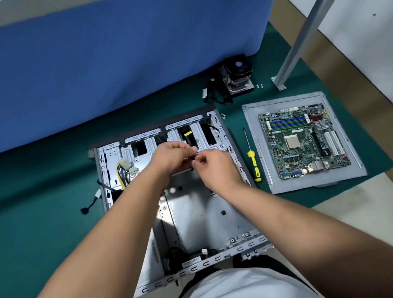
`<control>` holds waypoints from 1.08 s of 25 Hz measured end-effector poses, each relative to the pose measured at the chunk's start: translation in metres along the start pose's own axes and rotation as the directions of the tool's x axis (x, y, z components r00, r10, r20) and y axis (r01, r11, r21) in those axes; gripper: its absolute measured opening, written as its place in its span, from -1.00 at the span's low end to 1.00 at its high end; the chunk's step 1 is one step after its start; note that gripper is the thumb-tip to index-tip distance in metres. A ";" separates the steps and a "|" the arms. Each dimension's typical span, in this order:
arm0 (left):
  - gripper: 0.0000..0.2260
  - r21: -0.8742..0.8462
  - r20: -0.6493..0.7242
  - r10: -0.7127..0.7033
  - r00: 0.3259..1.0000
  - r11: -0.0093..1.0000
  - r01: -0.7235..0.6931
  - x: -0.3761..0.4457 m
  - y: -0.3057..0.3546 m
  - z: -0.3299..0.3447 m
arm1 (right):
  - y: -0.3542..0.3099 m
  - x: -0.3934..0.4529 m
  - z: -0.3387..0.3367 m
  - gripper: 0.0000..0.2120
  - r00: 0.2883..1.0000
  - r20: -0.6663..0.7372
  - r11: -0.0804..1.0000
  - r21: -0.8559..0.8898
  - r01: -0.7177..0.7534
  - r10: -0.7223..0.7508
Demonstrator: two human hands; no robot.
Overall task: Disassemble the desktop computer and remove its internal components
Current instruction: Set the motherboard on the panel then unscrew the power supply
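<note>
While our left hand [171, 155] and right hand [211, 163] both pinch a small plug [193, 148] above the open case [193, 213], a hard tug risks tearing its wires

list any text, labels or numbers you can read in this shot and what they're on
No text can be read here.
Motherboard: printing too small to read.
White sticker on the near edge of the computer case: blurred, unreadable.
Round label on the cooler fan: blurred.
White tag on the black cable beside the cooler: too small.
Yellow tag inside the case: no readable marks.
Yellow-handled screwdriver: no visible markings.
</note>
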State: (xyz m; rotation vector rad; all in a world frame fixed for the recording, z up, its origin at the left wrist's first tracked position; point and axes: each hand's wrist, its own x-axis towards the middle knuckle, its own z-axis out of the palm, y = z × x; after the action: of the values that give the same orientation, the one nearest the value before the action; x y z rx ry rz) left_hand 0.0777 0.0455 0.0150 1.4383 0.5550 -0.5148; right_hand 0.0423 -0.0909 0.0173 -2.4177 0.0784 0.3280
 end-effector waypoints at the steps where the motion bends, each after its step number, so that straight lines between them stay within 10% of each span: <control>1: -0.88 -0.009 0.000 -0.017 1.000 1.000 0.017 0.001 0.002 0.000 | -0.003 0.001 0.004 -0.87 0.999 -0.023 0.999 0.015 -0.037 0.037; 6: -0.81 0.311 -0.077 0.091 0.993 0.948 -0.062 0.011 0.010 -0.011 | -0.011 0.004 0.012 -0.90 0.991 -0.073 0.992 0.070 -0.105 0.110; 12: -0.78 0.806 0.036 0.381 0.924 0.535 -0.252 0.035 0.035 -0.018 | -0.011 0.004 0.012 -0.93 0.989 -0.075 0.987 0.110 -0.116 0.125; 17: -0.85 0.873 0.120 0.400 0.909 0.394 -0.289 0.054 0.046 -0.012 | -0.014 0.009 0.006 -0.63 0.997 -0.052 0.998 0.031 -0.047 0.049; 27: -0.85 0.969 0.094 0.257 0.962 0.198 -0.147 0.062 0.064 -0.009 | -0.032 0.027 0.013 -0.79 0.999 0.042 0.961 -0.277 -0.004 0.016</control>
State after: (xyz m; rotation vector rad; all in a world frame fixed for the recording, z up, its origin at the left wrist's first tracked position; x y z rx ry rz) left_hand 0.1651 0.0589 0.0243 2.7693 -0.0130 -0.6103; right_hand 0.0704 -0.0578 0.0212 -2.6868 0.0263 0.4204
